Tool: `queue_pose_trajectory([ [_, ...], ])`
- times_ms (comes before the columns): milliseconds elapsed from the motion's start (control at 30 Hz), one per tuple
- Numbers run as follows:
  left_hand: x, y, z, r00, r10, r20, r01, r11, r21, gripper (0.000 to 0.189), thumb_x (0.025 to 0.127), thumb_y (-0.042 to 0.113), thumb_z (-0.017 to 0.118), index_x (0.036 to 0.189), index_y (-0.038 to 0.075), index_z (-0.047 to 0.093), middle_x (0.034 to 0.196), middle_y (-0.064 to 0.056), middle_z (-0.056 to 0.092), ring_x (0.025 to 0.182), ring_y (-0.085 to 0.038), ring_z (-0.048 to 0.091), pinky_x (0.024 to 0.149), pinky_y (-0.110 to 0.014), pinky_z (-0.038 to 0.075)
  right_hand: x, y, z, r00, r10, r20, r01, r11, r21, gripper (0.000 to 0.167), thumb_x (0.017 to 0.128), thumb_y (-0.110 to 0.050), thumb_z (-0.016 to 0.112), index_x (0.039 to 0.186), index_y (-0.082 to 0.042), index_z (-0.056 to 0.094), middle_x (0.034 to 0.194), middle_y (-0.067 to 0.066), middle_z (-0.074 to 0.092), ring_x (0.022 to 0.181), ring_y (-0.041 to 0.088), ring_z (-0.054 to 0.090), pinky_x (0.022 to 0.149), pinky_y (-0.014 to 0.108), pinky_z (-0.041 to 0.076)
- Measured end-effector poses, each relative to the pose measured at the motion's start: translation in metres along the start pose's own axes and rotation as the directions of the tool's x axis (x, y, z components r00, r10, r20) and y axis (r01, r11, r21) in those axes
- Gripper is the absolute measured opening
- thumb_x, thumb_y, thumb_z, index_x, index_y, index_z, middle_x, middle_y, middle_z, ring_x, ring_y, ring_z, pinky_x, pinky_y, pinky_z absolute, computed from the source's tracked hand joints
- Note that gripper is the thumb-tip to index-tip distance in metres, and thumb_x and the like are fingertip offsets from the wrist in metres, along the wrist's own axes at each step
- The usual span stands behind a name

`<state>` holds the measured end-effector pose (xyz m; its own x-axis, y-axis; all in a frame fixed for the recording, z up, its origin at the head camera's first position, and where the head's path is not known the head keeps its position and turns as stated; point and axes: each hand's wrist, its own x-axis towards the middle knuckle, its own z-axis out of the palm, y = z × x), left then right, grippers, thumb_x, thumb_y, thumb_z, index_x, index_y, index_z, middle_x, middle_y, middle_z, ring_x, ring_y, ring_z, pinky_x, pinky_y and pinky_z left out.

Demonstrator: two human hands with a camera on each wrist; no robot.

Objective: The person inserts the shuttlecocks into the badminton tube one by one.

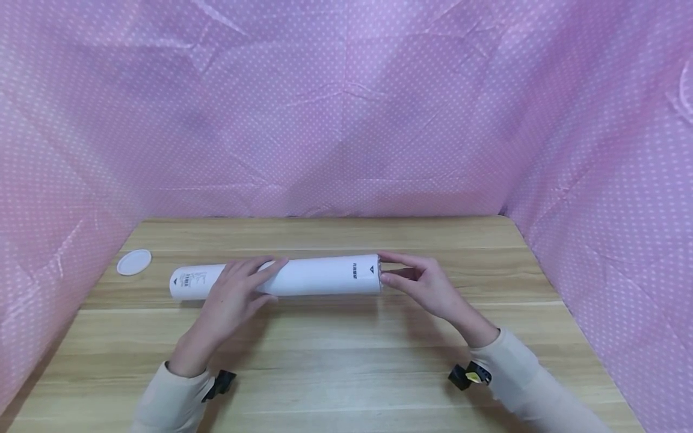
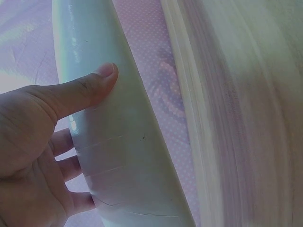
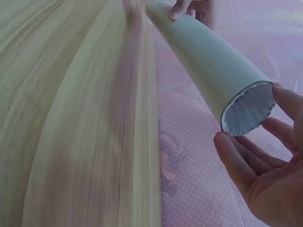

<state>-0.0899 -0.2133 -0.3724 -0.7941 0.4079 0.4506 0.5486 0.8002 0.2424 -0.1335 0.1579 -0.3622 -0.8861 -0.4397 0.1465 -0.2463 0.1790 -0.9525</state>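
Note:
A long white tube [image 1: 319, 276] with dark printing near both ends lies crosswise in front of me, its right end uncapped. My left hand [image 1: 233, 294] grips it left of the middle, thumb [image 2: 97, 87] on the near side and the other fingers round the far side. At the uncapped end, my right hand [image 1: 422, 282] holds the rim between thumb and fingers. In the right wrist view, whitish ribbed material [image 3: 248, 111] with a jagged edge shows inside the opening. A round white cap [image 1: 134, 262] rests on the table, apart from the tube's left end.
The tube is over a light wood-grain table [image 1: 335, 367] with rounded far corners. Pink dotted cloth [image 1: 346, 120] hangs behind it and along both sides. A small black device [image 1: 219, 385] sits at the left wrist, and another [image 1: 468, 376] at the right.

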Motion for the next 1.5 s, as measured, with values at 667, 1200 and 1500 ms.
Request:
queue_pose_trajectory([
  [667, 0.039, -0.027, 0.023, 0.986, -0.100, 0.134, 0.098, 0.995, 0.021, 0.073, 0.080, 0.014, 0.086, 0.146, 0.021, 0.055, 0.139, -0.017, 0.056, 0.129, -0.038, 0.050, 0.113, -0.070, 0.021, 0.000, 0.029, -0.039, 0.993, -0.048, -0.110, 0.022, 0.974, -0.227, 0.047, 0.095, -0.011, 0.071, 0.138, 0.001, 0.058, 0.137, 0.019, 0.059, 0.121, 0.039, 0.059, 0.097, 0.043, 0.053],
  [1200, 0.077, -0.052, 0.043, 0.965, -0.163, 0.205, 0.161, 0.987, 0.026, 0.073, 0.084, 0.014, 0.082, 0.150, 0.020, 0.050, 0.143, -0.021, 0.053, 0.133, -0.042, 0.046, 0.117, -0.068, 0.003, -0.011, 0.045, -0.057, 0.986, -0.110, -0.126, 0.043, 0.896, -0.443, 0.050, 0.091, -0.012, 0.076, 0.136, 0.000, 0.060, 0.137, 0.019, 0.059, 0.121, 0.041, 0.058, 0.098, 0.057, 0.050],
  [1500, 0.084, -0.057, 0.051, 0.942, -0.220, 0.254, 0.220, 0.975, 0.029, 0.074, 0.087, 0.014, 0.079, 0.152, 0.023, 0.046, 0.148, -0.020, 0.048, 0.139, -0.041, 0.039, 0.117, -0.066, -0.006, -0.016, 0.043, -0.059, 0.981, -0.146, -0.126, 0.063, 0.862, -0.503, 0.048, 0.090, -0.010, 0.077, 0.134, 0.000, 0.061, 0.133, 0.020, 0.062, 0.120, 0.039, 0.059, 0.095, 0.056, 0.052],
])
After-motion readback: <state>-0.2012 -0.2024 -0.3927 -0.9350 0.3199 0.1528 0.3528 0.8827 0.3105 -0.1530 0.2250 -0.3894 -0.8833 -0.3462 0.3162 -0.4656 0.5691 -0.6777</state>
